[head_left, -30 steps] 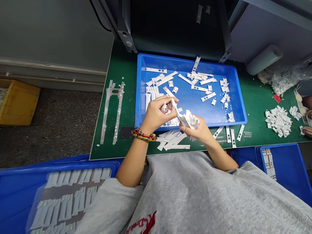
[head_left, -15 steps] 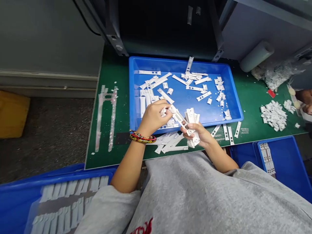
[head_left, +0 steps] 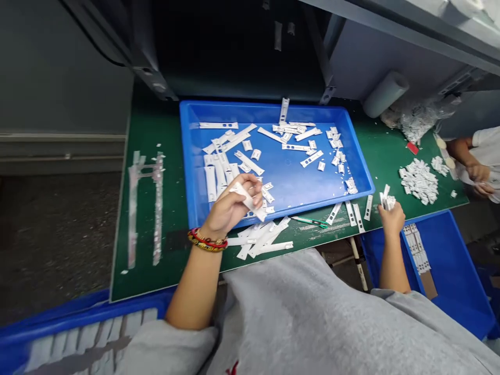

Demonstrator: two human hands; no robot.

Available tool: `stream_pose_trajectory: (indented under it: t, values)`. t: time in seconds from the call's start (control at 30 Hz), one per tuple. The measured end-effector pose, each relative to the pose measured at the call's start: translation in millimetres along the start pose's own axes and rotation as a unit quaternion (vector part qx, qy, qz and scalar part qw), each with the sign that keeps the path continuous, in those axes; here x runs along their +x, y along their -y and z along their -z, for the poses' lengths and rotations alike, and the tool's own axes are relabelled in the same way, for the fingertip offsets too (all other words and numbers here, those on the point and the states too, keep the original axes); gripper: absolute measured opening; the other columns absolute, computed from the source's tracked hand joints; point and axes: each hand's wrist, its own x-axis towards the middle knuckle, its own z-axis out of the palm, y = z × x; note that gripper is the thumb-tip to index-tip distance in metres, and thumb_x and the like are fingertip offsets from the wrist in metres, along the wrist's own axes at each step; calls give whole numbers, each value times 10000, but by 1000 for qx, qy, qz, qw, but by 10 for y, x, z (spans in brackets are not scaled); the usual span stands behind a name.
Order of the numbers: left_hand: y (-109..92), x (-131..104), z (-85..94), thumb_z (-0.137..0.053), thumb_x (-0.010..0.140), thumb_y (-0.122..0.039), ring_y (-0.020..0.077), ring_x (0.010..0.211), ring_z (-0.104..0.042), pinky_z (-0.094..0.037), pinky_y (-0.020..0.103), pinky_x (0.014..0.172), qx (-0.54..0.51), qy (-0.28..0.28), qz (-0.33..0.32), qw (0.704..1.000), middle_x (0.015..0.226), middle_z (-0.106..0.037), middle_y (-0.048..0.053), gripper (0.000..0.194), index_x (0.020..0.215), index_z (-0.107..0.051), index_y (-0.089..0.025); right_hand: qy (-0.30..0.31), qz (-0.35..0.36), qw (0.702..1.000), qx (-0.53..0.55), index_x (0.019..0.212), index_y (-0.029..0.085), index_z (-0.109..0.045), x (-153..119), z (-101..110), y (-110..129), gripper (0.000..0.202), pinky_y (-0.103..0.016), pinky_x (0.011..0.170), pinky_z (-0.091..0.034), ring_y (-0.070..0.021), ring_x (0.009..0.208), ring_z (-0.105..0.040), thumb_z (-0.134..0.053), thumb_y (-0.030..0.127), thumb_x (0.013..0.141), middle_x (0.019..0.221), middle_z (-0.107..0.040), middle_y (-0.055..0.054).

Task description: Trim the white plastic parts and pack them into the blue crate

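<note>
Our right hand (head_left: 394, 221) has swung outward, fingers clutching white pieces (head_left: 386, 201); our left hand (head_left: 223, 214) pinches a plastic strip (head_left: 250, 202). Rowed strips (head_left: 88, 337) look done, many loose strips (head_left: 211, 183) unsorted.

We see a matte grey wall (head_left: 47, 94) with a thin black cable (head_left: 88, 36) running down across it, above a dark speckled floor (head_left: 66, 213); on the green-topped bench (head_left: 172, 273), two long, cloudy strips of clear tape (head_left: 133, 219) lie joined by a short crosspiece; a slim green utility knife (head_left: 310, 222) rests near the front edge; towards the far right we find a pale cylindrical roll of film (head_left: 386, 94) beside a crumpled clear plastic bag (head_left: 417, 119), with a small flat red piece (head_left: 412, 148) near the bag; beyond, we see a person in a white top (head_left: 478, 161).
</note>
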Motion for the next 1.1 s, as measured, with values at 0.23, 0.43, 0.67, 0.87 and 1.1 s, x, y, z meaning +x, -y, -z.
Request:
stream_pose_trajectory:
  t: [0.23,0.43,0.67,0.87,1.1]
  values:
    - [-29,-36,-2,-651,582,-167,142,636,-520,-473,311,601,-46,29,-4,999,828,-583,38,284,864,-623,-179,28,19,999,-21,903,150,-680,130,-306,-194,285,-459,795,-513,-372,923,-683,-749,311,678,939,-716,-206]
    - [-48,-33,15,-592,648,-176,186,823,-592,-542,332,789,-118,-47,-6,992,894,-606,70,125,774,-596,-177,-180,57,974,128,956,187,-604,-1,44,362,297,-458,838,-534,-310,906,-674,-666,367,729,977,-695,-132]
    - [140,-6,-188,-474,793,-172,163,891,-634,-532,336,914,-259,-117,21,958,904,-621,44,71,743,-507,-211,191,336,789,478,873,245,-538,-1531,19,1612,399,-350,619,-531,-179,628,-597,-786,498,691,744,-626,-1]
    - [293,-11,-486,-541,762,-347,294,1070,-639,-525,443,943,-115,-47,90,988,1020,-680,105,238,906,-633,-181,267,471,681,494,885,298,-602,-2182,40,2236,176,-459,800,-528,-258,822,-659,-635,460,826,841,-674,-51]
    - [221,278,-600,-583,843,-396,251,1136,-615,-461,366,1027,-46,-40,40,997,1092,-680,75,315,1061,-645,-177,91,494,672,544,810,278,-547,-2039,70,2542,135,-460,838,-510,-243,863,-632,-616,391,835,872,-616,-40]
